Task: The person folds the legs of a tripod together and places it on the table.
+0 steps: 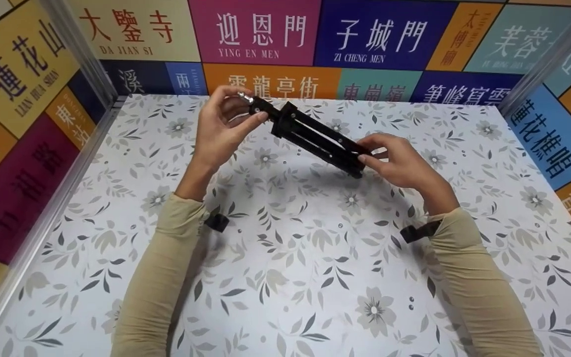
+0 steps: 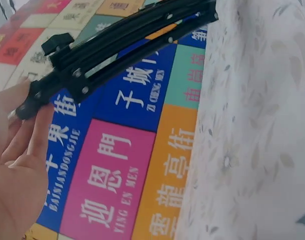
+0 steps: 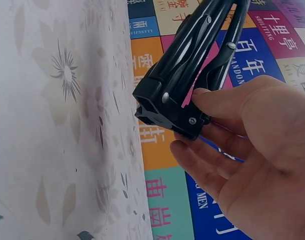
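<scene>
A folded black tripod [image 1: 315, 136] is held above the table, slanting down from upper left to lower right in the head view. My left hand [image 1: 223, 124] grips its narrow head end, where a silver tip [image 1: 246, 97] sticks out past the fingers. At the other end my right hand [image 1: 394, 158] pinches the leg ends between thumb and fingers. The right wrist view shows the thumb [image 3: 217, 100] against one leg and the hollow leg ends [image 3: 155, 107] beside it. A dark knob [image 2: 57, 44] stands out near the head in the left wrist view.
The table [image 1: 295, 238] has a white cover with grey flowers and leaves. Panels of coloured blocks with lettering [image 1: 260, 32] stand behind it and at both sides. Black straps [image 1: 417, 231] show at both wrists.
</scene>
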`<control>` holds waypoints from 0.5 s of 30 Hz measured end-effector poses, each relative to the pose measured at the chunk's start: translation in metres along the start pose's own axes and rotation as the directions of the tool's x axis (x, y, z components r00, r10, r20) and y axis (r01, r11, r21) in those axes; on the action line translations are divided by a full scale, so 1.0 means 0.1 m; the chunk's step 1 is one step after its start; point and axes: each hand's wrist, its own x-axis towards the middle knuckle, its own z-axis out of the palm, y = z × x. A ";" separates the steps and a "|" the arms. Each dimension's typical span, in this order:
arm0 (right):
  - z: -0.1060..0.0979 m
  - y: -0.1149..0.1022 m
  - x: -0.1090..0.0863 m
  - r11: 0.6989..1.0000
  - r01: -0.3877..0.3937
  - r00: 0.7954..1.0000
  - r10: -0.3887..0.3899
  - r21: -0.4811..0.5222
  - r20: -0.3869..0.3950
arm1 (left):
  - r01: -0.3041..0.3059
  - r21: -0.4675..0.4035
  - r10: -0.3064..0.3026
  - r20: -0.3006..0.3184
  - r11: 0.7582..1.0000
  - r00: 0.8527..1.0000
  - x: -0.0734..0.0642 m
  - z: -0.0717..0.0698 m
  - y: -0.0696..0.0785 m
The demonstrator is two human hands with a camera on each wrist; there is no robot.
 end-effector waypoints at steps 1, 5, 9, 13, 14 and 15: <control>-0.01 0.01 0.00 1.000 0.005 1.000 -0.005 -0.009 0.000 | 0.014 0.009 -0.015 0.013 1.000 1.000 0.00 -0.03 -0.02; -0.04 0.04 -0.02 1.000 0.008 1.000 -0.009 -0.023 -0.008 | 0.068 0.079 -0.074 0.066 0.995 0.995 -0.03 -0.14 -0.14; -0.06 0.05 -0.03 0.999 0.005 1.000 -0.005 -0.046 -0.017 | 0.108 0.137 -0.124 0.117 0.985 0.985 -0.05 -0.24 -0.27; -0.07 0.06 -0.05 0.998 -0.004 1.000 0.004 -0.070 -0.007 | 0.134 0.158 -0.159 0.156 0.978 0.975 -0.07 -0.30 -0.35; -0.07 0.06 -0.05 0.997 -0.006 1.000 0.006 -0.071 -0.003 | 0.139 0.161 -0.166 0.167 0.977 0.972 -0.08 -0.31 -0.36; -0.07 0.06 -0.05 0.997 -0.006 1.000 0.006 -0.073 0.000 | 0.147 0.166 -0.176 0.175 0.975 0.969 -0.08 -0.33 -0.37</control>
